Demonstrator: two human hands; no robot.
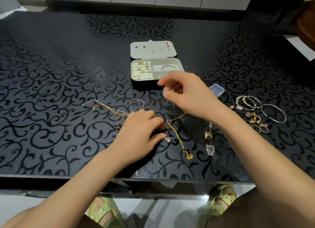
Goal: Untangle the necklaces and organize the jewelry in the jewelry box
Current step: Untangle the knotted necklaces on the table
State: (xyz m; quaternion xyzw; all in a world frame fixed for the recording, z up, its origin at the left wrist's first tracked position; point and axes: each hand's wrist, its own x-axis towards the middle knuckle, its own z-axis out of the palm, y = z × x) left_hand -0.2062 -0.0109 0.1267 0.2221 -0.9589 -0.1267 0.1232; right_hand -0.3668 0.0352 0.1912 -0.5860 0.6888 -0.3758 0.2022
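Observation:
A tangle of gold and silver necklaces (172,123) lies on the black patterned table (51,91). My left hand (141,130) rests on the tangle, fingertips pinching the chains at the knot beside a silver bead pendant (167,139). My right hand (185,93) is raised above it, pinching a thin silver chain (166,106) that runs down to the knot. A gold chain with a gold pendant (189,156) trails toward me. The open jewelry box (179,64) stands behind my right hand, with rings in its left slots and earrings on its lid.
A necklace with a clear crystal pendant (209,149) lies right of the tangle. Bracelets, bangles (274,113) and small rings (259,123) sit at the right. A small clear plastic case (217,89) is beside my right hand. The table's near edge runs below my forearms.

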